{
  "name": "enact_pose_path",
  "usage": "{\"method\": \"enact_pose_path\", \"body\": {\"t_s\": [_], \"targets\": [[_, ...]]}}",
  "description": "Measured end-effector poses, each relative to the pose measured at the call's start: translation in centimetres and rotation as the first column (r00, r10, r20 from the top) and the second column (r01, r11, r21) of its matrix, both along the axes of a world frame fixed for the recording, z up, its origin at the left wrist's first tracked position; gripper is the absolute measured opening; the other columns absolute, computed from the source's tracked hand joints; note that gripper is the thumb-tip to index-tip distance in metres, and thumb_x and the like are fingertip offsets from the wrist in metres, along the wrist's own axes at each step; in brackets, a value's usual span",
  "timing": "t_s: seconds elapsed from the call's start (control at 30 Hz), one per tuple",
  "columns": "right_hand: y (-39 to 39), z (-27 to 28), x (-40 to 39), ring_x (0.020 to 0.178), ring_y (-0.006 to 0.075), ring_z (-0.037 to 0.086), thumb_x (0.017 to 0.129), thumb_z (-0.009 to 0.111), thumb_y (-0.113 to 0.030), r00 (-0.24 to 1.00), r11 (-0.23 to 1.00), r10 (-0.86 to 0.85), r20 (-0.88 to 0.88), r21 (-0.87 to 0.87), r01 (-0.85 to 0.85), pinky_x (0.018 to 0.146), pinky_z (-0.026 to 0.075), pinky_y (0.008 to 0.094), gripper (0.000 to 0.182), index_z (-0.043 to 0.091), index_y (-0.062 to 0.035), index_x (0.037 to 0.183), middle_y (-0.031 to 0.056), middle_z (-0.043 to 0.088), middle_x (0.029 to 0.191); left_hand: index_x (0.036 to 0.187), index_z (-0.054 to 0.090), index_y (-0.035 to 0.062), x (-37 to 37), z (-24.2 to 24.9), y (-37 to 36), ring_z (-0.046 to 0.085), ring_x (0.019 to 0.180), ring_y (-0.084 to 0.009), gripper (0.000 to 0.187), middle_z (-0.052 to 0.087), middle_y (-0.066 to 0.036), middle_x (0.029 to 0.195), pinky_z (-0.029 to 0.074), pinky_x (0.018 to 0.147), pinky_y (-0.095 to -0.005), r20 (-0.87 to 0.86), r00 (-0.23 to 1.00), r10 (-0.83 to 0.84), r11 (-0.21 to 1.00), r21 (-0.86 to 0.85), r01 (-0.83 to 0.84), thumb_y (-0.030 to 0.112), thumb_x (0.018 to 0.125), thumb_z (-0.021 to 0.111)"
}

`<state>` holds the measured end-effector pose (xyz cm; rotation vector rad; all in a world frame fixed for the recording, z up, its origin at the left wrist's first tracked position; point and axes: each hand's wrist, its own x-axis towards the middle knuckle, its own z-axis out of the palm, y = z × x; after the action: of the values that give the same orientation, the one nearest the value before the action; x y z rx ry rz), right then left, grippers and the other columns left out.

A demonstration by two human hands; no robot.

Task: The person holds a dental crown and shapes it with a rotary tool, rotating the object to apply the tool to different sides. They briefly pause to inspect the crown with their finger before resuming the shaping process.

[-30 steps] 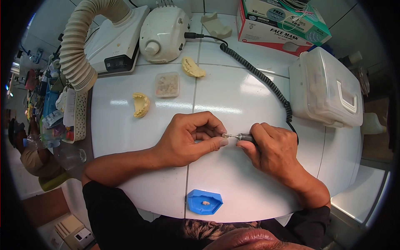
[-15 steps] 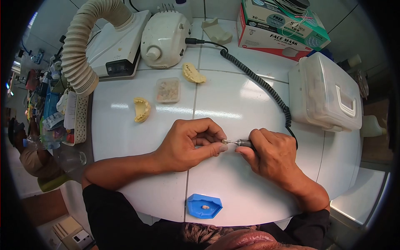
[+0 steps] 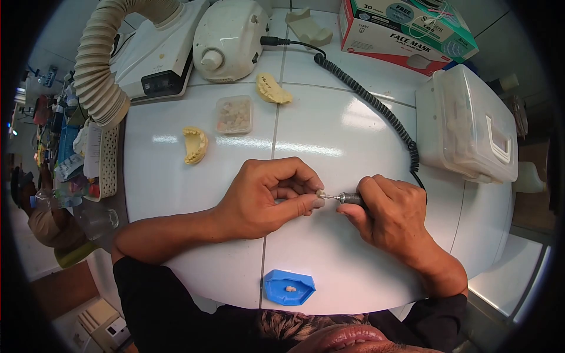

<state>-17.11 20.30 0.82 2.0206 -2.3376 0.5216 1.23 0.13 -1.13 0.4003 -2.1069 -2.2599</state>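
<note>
My left hand (image 3: 263, 199) is closed, pinching a small whitish tooth-like piece (image 3: 321, 193) between thumb and fingertips. My right hand (image 3: 395, 213) wraps round a dark rotary handpiece (image 3: 352, 199), whose thin metal bit points left and meets the small piece or comes very close to it. Fingers hide most of the piece. From the handpiece's rear, a black coiled cord (image 3: 376, 105) runs up to a white control box (image 3: 231, 44) with a knob. Nearer my body lies a blue tray (image 3: 273, 289) with a small pale piece (image 3: 291, 289) inside.
Two yellowish dental casts (image 3: 195, 145) (image 3: 272, 89) and a clear box of tooth-like pieces (image 3: 234, 115) lie beyond my hands. A ribbed hose (image 3: 100, 65) hangs at left. Face mask boxes (image 3: 400, 41) and a white case (image 3: 456, 129) stand at right. Another person (image 3: 47, 220) is far left.
The view has shifted slightly, so the far objects sit higher. Both hands keep their grips; the small piece appears turned a little at my left fingertips, showing more of its pale surface.
</note>
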Motion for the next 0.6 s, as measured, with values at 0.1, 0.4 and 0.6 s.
{"method": "enact_pose_path", "body": {"t_s": [0.1, 0.4, 0.6], "targets": [[0.02, -0.03, 0.08, 0.047, 0.0239, 0.056, 0.097, 0.081, -0.052, 1.000, 1.000, -0.007, -0.001, 0.000, 0.007, 0.046, 0.044, 0.0370, 0.052, 0.057, -0.0101, 0.079, 0.0039, 0.055, 0.064, 0.119, 0.068, -0.0097, 0.09, 0.07, -0.05, 0.077, 0.098, -0.0148, 0.018, 0.074, -0.013, 0.110, 0.066, 0.086, -0.0261, 0.002, 1.000, -0.014, 1.000, 0.004, 0.014, -0.004, 0.103, 0.075], [-0.02, 0.12, 0.06, 0.047, 0.0234, 0.055, 0.097, 0.081, -0.053, 1.000, 1.000, -0.001, -0.005, 0.015, 0.001, 0.046, 0.044, 0.0366, 0.052, 0.057, -0.0103, 0.080, 0.0038, 0.054, 0.064, 0.116, 0.070, -0.0086, 0.01, -0.23, 0.09, 0.077, 0.095, -0.0130, 0.016, 0.077, -0.012, 0.105, 0.065, 0.083, -0.0261, -0.001, 1.000, 0.023, 0.999, 0.032, -0.023, 0.000, 0.103, 0.076], [0.05, 0.06, 0.09, 0.046, 0.0227, 0.055, 0.098, 0.081, -0.053, 1.000, 1.000, -0.007, -0.014, 0.018, 0.008, 0.045, 0.043, 0.0360, 0.052, 0.057, -0.0106, 0.080, 0.0035, 0.053, 0.063, 0.117, 0.070, -0.0084, 0.02, -0.22, 0.30, 0.077, 0.095, -0.0127, 0.016, 0.078, -0.012, 0.103, 0.065, 0.083, -0.0265, -0.014, 1.000, 0.027, 0.999, 0.036, -0.026, 0.001, 0.105, 0.074]]}}
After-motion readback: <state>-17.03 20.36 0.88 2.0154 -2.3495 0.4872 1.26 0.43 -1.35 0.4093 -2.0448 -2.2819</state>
